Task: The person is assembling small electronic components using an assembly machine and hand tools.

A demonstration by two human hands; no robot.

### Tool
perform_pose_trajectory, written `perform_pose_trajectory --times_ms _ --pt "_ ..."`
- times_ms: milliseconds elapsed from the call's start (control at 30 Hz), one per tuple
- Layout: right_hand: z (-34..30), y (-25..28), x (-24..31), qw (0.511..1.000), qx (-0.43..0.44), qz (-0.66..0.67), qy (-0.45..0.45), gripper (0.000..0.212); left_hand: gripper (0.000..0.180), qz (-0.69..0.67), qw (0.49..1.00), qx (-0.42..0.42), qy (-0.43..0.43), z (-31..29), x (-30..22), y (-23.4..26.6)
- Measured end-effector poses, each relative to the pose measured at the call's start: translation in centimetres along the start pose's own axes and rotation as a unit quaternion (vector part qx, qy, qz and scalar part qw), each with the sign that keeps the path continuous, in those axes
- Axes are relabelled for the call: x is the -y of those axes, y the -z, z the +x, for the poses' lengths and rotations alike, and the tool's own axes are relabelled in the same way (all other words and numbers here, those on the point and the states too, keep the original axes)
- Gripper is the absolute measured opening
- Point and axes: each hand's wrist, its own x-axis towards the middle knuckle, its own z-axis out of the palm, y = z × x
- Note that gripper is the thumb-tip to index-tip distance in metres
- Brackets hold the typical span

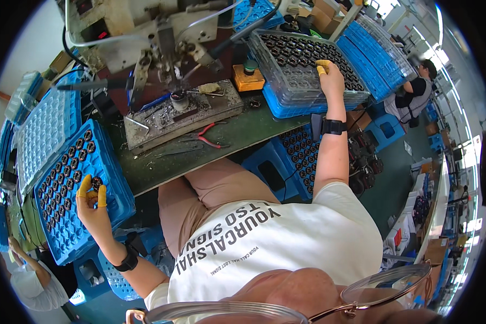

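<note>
My left hand [93, 208], with yellow finger covers, is over the blue tray [121, 186] on the left. Between its thumb and fingers is a small dark ring-shaped part [96, 182], at the tray's right edge. Rows of similar parts fill much of that tray. On the other side, my right hand [332, 81], also in yellow finger covers, reaches down into a clear plastic tray [302, 82] of dark ring-shaped parts. Its fingers are bent together at the tray's pockets, and their tips hide whatever they pinch. The front pockets of that tray are bare.
A machine head [173, 54] stands above a metal base plate [186, 116] between the trays. Red-handled pliers [206, 136] lie before it, with an orange box [248, 78] beside it. Stacked blue trays [370, 59] rise at the right. Another person [416, 94] sits beyond; one more is lower left.
</note>
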Motion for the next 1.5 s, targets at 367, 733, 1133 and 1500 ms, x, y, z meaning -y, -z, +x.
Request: perform_pose_trajectory --times_ms 367,733,1133,1500 --pt "-6.9 0.2 10.2 0.932 -0.124 0.130 0.314 0.017 0.041 0.014 0.999 -0.022 -0.037 0.1 -2.5 -0.2" --pt "-12.6 -7.3 25.3 0.888 0.156 0.323 0.287 0.042 0.039 0.128 0.989 -0.046 -0.058 0.0 -2.7 -0.6" --pt "-16.8 -6.7 13.4 0.880 0.075 0.430 0.188 0.043 0.039 0.014 0.995 -0.036 -0.089 2.5 -10.4 -5.7" --pt "-19.3 -7.0 13.8 0.885 0.112 0.380 0.244 0.042 0.040 -0.117 0.975 0.127 -0.141 7.5 -12.5 -18.2"
